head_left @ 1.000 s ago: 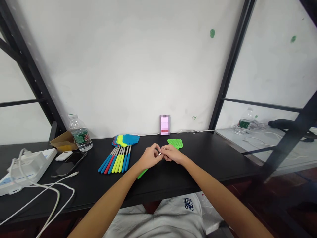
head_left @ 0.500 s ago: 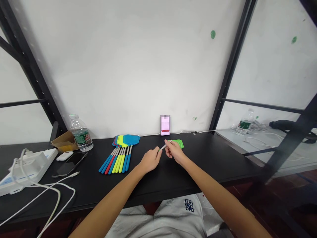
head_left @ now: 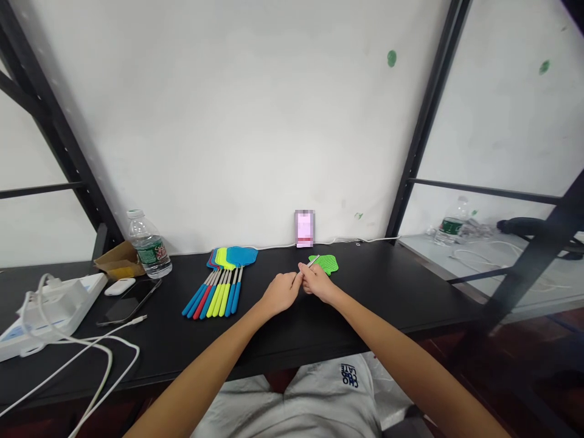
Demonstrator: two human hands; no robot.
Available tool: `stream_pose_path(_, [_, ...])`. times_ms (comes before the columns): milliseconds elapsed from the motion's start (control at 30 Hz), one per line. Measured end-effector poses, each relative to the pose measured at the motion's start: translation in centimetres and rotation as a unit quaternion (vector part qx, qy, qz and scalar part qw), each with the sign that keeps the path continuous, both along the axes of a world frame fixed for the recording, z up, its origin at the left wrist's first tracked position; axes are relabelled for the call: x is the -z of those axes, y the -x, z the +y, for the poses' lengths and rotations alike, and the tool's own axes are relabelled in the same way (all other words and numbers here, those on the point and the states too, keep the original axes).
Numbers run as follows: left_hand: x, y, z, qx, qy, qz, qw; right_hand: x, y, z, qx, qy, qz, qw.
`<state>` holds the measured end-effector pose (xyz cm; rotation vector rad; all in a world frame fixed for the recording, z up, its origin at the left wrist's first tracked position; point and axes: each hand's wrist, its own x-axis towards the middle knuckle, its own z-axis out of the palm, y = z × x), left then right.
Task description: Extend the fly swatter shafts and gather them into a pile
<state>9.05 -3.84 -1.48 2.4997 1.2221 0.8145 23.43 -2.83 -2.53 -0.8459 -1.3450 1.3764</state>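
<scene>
My left hand (head_left: 281,293) is closed, its thumb and fingers around the near part of a thin metal fly swatter rod (head_left: 314,261). The handle end is hidden inside that hand. My right hand (head_left: 318,283) pinches the same rod just ahead, touching the left fingertips. The rod slants up and away to the right, its far end overlapping a bright green mesh swatter head (head_left: 326,263). I cannot tell whether the two are joined. To the left, several fly swatters (head_left: 222,298) with blue, red and yellow handles lie side by side on the black desk (head_left: 365,310).
A lit phone (head_left: 305,229) stands against the wall. At left are a water bottle (head_left: 152,252), an open cardboard box (head_left: 117,261), a white case (head_left: 119,287), a dark phone (head_left: 130,301), a white power strip (head_left: 86,295) and loose white cables (head_left: 109,359). Black metal posts (head_left: 422,121) frame the desk.
My right hand has slid down the rod toward my left hand until they touch. More of the rod's far end and the green swatter head now shows.
</scene>
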Motion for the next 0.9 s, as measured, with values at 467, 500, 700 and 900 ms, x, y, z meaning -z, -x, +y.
stream_pose_path(467, [-1.3, 0.3, 0.1, 0.074, 0.128, -0.090, 0.985, 0.1, -0.2, 0.4, -0.001, -0.030, 0.003, 1.000])
stream_pose_path(500, [-1.3, 0.2, 0.1, 0.072, 0.128, -0.094, 0.985, 0.0, -0.2, 0.2, -0.001, -0.031, 0.003, 1.000])
stream_pose_path(700, [-1.2, 0.3, 0.0, 0.089, 0.169, -0.124, 0.974, -0.1, 0.0, 0.0, 0.003, -0.038, 0.007, 0.999])
stream_pose_path(900, [-1.0, 0.7, 0.0, 0.135, 0.369, -0.201, 0.897, 0.3, 0.0, 0.4, 0.009, -0.058, -0.011, 0.998])
